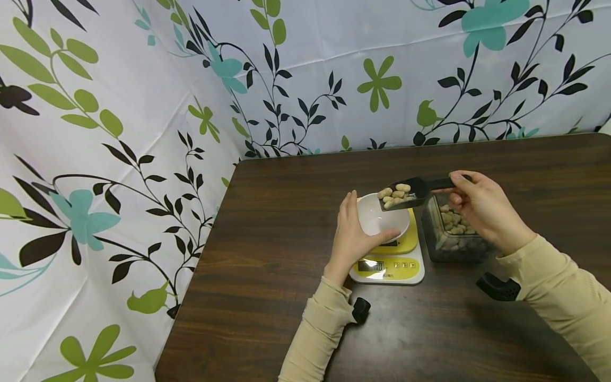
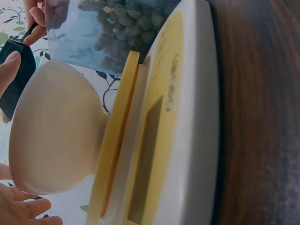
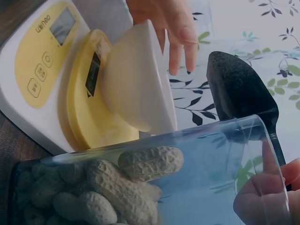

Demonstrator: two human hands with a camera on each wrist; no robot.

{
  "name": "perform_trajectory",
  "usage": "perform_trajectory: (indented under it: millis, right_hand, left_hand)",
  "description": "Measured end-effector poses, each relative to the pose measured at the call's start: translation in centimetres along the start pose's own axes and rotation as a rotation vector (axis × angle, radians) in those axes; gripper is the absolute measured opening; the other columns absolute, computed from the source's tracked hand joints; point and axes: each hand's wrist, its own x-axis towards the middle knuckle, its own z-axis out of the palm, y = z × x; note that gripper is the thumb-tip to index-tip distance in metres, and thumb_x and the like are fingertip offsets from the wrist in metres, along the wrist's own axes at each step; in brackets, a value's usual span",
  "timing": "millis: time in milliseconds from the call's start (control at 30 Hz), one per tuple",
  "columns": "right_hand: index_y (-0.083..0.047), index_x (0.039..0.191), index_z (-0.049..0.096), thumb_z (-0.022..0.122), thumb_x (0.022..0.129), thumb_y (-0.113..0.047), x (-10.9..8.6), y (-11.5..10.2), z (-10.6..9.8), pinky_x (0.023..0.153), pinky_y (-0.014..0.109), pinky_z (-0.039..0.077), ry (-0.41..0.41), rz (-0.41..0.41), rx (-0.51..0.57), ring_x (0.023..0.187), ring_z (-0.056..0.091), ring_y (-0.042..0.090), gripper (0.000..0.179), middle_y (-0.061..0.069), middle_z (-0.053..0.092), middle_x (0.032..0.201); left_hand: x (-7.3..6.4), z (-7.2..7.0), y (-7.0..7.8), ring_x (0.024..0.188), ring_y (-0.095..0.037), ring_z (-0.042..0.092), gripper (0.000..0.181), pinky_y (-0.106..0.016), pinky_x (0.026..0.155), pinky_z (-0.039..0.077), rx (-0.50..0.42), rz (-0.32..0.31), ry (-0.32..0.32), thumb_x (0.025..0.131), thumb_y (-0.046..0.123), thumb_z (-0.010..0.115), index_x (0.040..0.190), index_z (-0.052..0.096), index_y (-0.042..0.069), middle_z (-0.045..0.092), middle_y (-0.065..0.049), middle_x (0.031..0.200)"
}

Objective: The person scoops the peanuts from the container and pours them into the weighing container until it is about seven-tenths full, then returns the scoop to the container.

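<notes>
My right hand [image 1: 484,209] grips the handle of a black scoop [image 1: 420,191], which holds several peanuts in their shells [image 1: 395,194]. The scoop's front overlaps the right rim of a white bowl [image 1: 372,215]. That bowl stands on the yellow plate of a kitchen scale [image 1: 389,269]. My left hand [image 1: 353,233] spans the bowl's left side, with straight, spread fingers beside the rim and the thumb across its near side. In the right wrist view, the left fingers [image 3: 176,33] extend behind the bowl [image 3: 140,79].
Right of the scale, a clear plastic box [image 1: 455,257] holds many more peanuts [image 3: 122,192], under my right hand. All of this stands on a dark wooden table [image 1: 267,265]. A leaf-patterned cloth [image 1: 305,79] hangs behind the table and along its left side.
</notes>
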Motion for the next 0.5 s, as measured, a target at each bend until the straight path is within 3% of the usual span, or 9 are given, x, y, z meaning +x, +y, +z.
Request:
perform_trajectory:
  millis: [267, 500]
  right_hand:
    - [-0.013, 0.112, 0.033, 0.052, 0.093, -0.032, 0.14, 0.21, 0.06, 0.06, 0.027, 0.027, -0.002, 0.014, -0.06, 0.066, 0.036, 0.008, 0.033, 0.002, 0.034, 0.095]
    - [-0.015, 0.112, 0.033, 0.049, 0.095, -0.032, 0.08, 0.42, 0.1, 0.06, 0.025, 0.031, -0.009, 0.005, -0.135, 0.066, 0.037, 0.008, 0.029, 0.002, 0.032, 0.092]
  left_hand:
    - [-0.04, 0.5, -0.31, 0.138, -0.023, 0.03, 0.122, -0.046, 0.103, 0.041, 0.035, -0.031, -0.045, 0.061, 0.059, 0.079, 0.151, 0.008, 0.02, 0.018, -0.004, 0.155]
    - [-0.04, 0.77, -0.42, 0.129, -0.023, 0.04, 0.121, -0.044, 0.096, 0.046, 0.063, -0.032, -0.039, 0.059, 0.06, 0.08, 0.15, 0.014, 0.015, 0.024, -0.006, 0.152]
